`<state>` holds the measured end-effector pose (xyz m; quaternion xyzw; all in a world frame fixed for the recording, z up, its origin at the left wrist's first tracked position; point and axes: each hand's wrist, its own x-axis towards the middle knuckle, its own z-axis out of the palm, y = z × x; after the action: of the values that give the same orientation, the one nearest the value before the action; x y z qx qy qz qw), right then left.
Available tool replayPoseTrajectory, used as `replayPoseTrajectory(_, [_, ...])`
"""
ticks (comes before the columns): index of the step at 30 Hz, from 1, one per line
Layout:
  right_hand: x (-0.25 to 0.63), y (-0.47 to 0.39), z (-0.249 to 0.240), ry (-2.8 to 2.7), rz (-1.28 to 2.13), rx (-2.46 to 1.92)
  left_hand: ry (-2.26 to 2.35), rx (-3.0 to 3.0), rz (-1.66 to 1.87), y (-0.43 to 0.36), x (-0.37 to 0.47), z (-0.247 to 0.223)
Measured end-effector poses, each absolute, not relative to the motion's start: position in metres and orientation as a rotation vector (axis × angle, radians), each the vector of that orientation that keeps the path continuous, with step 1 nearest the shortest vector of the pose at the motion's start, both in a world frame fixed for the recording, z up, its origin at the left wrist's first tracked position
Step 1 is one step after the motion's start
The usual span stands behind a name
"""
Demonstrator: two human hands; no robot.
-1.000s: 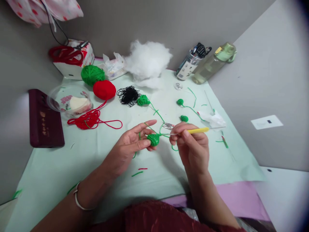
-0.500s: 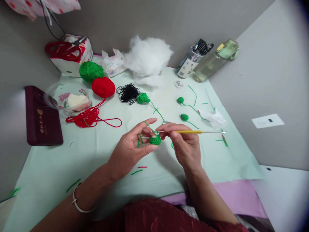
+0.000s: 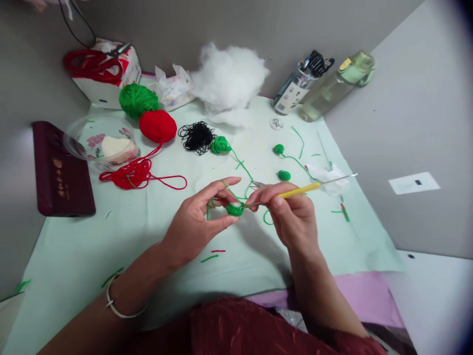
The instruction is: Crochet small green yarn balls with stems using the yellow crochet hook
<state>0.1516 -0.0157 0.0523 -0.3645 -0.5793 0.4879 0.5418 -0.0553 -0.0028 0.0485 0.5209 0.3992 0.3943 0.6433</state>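
Between the thumb and fingers of my left hand [image 3: 197, 212] is a small round green crochet piece [image 3: 234, 210], with something white showing at its top. Green yarn [image 3: 232, 188] loops over the left fingers. My right hand [image 3: 293, 214] is closed around the yellow grip of a crochet hook [image 3: 301, 190]. Its thin metal tip meets the edge of the crochet piece, and the other metal end points up to the right. A small green yarn ball [image 3: 220, 144] lies beyond, its strand running toward my hands. Partly hidden behind my right fingers are small scissors [image 3: 257, 185].
Two finished-looking green crochet balls [image 3: 284, 175] lie to the right near white tissue [image 3: 331, 178]. Further back are white stuffing [image 3: 231, 79], black yarn [image 3: 197, 137], a red yarn ball [image 3: 158, 126], a clear bowl [image 3: 101, 140] and a water bottle [image 3: 338, 86]. A maroon case [image 3: 62, 170] stands left.
The crochet hook has gone from nearly level to slanted, its far end raised and its tip lowered to the crochet piece. My right hand has shifted slightly right. The view has shifted a little.
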Motion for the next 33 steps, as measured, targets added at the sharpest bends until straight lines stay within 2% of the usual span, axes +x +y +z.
replayPoseTrajectory(6, [0.153, -0.017, 0.062, -1.613, 0.929, -0.949, 0.968, 1.277, 0.906, -0.002, -0.057, 0.048])
replayPoseTrajectory(24, [0.158, -0.017, 0.077, -2.142, 0.647, -0.921, 1.012, 1.434, 0.954, -0.003, -0.054, 0.041])
replayPoseTrajectory(30, [0.14, -0.026, 0.057, -2.217, -0.126, -0.976, 1.028, 1.062, 0.911, -0.004, -0.054, 0.049])
replayPoseTrajectory(33, [0.135, -0.029, 0.045, -2.151, -0.315, -0.996, 1.024, 0.98, 0.966, -0.009, -0.048, 0.051])
